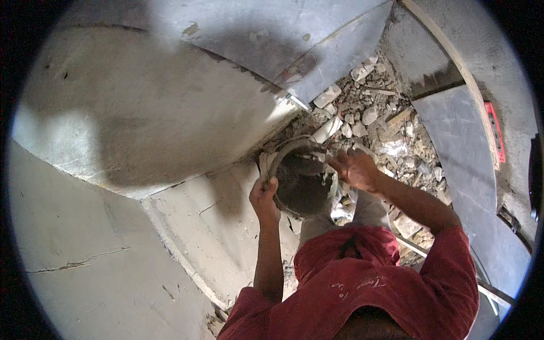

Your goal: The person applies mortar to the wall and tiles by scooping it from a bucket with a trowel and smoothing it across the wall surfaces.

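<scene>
Closest in, a red shirt (368, 303), and just past it the bucket (276, 165), up in front of the pale trouser legs (371, 209), with a dark mix (303, 187) inside. Left hand (264, 195) is closed round the bucket's left edge, thumb at the rim! Over to the right hand (357, 170), at the opposite edge, fingers partly curled; whether it grips anything, I can't tell. Beyond, broken rubble (369, 116) narrows toward a grey panel (354, 54), and out right there's a red level (494, 133) beside a curved strip (473, 85).
</scene>
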`<state>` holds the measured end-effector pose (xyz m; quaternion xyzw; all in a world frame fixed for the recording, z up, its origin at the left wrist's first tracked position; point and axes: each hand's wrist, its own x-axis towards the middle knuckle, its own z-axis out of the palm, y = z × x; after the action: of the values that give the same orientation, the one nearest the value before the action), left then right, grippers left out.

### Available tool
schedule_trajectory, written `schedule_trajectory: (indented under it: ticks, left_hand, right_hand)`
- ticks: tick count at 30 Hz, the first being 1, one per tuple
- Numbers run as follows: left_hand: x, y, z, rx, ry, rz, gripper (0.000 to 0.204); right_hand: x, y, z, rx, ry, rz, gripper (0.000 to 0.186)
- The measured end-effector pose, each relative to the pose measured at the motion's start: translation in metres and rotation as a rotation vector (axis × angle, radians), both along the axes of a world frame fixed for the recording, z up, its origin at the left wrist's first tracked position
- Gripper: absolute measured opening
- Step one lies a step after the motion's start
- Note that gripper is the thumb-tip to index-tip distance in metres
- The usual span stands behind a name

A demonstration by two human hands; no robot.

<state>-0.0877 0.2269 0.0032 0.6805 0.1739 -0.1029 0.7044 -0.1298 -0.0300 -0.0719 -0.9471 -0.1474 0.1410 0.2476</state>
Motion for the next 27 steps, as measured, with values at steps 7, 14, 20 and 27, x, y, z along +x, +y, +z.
schedule_trajectory:
  ticks: [7, 14, 20, 27]
  left_hand:
    - [0.014, -0.031, -0.025, -0.125, -0.042, 0.086, 0.042]
    - [0.028, -0.049, -0.091, -0.061, -0.027, 0.094, 0.04]
    - [0.056, -0.056, -0.168, 0.131, -0.044, -0.071, 0.059]
    - [0.087, -0.054, -0.292, -0.122, -0.025, -0.254, 0.061]
  right_hand:
    - [0.003, -0.004, 0.001, -0.032, -0.1, -0.023, 0.029]
    - [0.013, -0.026, -0.018, -0.196, 0.041, 0.137, 0.033]
    - [0.018, -0.044, -0.084, -0.307, 0.0, 0.074, 0.037]
    - [0.029, -0.063, -0.177, -0.509, -0.499, 0.038, 0.035]
